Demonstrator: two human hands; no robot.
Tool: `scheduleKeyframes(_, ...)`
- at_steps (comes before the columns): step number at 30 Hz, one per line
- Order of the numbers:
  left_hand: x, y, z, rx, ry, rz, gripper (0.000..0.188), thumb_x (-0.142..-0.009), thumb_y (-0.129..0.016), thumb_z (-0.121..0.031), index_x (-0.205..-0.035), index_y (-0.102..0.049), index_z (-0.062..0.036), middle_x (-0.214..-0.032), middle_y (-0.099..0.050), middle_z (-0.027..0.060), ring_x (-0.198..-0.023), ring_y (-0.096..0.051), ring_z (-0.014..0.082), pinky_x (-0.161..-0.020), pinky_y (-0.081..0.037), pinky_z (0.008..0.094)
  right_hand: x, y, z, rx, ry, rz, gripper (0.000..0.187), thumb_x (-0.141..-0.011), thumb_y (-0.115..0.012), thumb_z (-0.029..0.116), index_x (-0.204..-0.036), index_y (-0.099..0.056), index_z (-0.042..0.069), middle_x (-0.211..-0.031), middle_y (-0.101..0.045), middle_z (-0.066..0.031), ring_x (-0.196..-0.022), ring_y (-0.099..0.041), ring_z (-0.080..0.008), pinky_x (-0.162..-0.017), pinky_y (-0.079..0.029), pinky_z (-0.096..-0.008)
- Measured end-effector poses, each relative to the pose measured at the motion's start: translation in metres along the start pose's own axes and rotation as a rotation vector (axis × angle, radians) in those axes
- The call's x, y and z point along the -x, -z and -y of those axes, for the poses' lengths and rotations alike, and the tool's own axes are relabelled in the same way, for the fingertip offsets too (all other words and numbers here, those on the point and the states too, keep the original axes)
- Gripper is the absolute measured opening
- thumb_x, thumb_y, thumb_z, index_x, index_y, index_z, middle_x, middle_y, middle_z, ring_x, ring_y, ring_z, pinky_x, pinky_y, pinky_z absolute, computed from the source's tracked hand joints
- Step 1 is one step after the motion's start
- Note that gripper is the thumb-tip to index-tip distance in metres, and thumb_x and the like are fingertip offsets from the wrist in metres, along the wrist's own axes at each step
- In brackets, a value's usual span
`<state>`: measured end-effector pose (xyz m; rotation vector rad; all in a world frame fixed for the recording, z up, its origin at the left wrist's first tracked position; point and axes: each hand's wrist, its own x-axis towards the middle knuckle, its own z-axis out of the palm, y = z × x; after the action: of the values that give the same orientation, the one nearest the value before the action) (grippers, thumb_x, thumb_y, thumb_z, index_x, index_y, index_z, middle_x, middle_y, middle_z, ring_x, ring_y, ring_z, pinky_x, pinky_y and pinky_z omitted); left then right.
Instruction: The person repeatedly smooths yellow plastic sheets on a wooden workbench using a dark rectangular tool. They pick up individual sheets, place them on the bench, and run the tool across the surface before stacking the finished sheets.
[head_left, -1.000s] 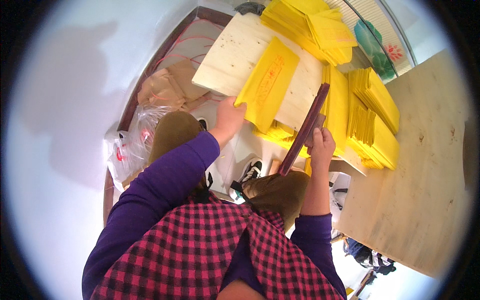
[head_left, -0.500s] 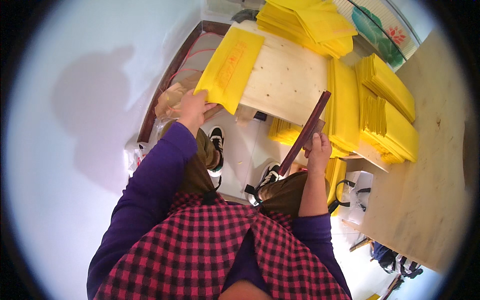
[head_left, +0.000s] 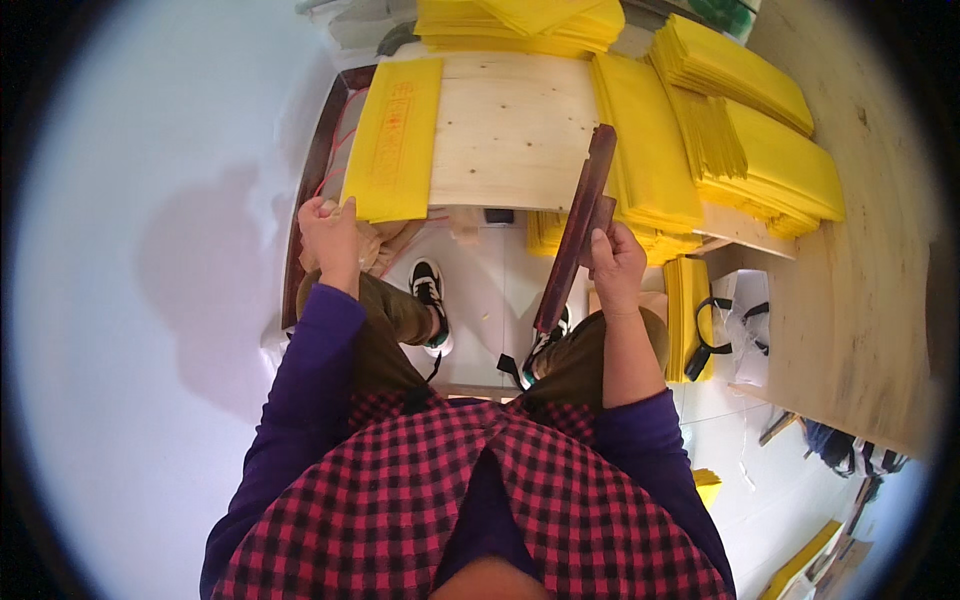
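Note:
On the wooden board [head_left: 512, 130] lies a flat yellow sheet [head_left: 392, 140] with a faint red print down its middle. My left hand [head_left: 332, 240] is at its near left corner; the thumb touches or nearly touches the corner and stands apart from the bent fingers. My right hand [head_left: 617, 262] grips a long, narrow dark red bar [head_left: 577, 225] by a short block on its side. The bar is held tilted in front of the board's near edge, above my right shoe, and its far end overlaps the board.
Thick piles of yellow sheets [head_left: 645, 150] line the board's right side, with more piles [head_left: 770, 155] beyond. Another pile [head_left: 520, 28] lies at the back. A wooden panel [head_left: 850, 300] rises on the right, a white wall [head_left: 180, 300] on the left. Crumpled brown paper [head_left: 375, 245] lies below the sheet.
The yellow sheet's near edge, curled up in my left hand before, now lies flat. My left hand has eased its hold at the corner. The view has turned; my right hand still holds the bar.

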<state>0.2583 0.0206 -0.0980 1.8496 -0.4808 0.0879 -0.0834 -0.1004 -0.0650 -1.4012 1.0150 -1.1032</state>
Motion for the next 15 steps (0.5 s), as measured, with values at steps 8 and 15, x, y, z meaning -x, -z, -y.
scheduleKeyframes(8, 0.055, -0.064, -0.121, 0.285, -0.028, 0.875, 0.019, -0.083, -0.058, -0.015, -0.094, -0.058, -0.0001, -0.08, -0.059, 0.0054, -0.072, -0.056, 0.0111, -0.063, -0.046, 0.0239, 0.002, 0.031, 0.009, -0.222, 0.124, -0.181, 0.012, -0.088, -0.051, 0.016, -0.08, -0.051, 0.007, -0.059, -0.048, 0.004, -0.045, -0.041, -0.0036, -0.039, -0.032, -0.0183)
scheduleKeyframes(15, 0.111, -0.165, -0.186, 0.403, 0.277, 1.342, 0.018, -0.085, -0.056, -0.015, -0.095, -0.056, 0.0, -0.082, -0.059, 0.0074, -0.067, -0.056, 0.014, -0.06, -0.049, 0.0256, 0.01, 0.066, 0.018, -0.383, 0.161, -0.337, 0.015, -0.088, -0.048, 0.019, -0.089, -0.056, 0.005, -0.06, -0.049, 0.0049, -0.042, -0.037, -0.0023, -0.039, -0.029, -0.0167)
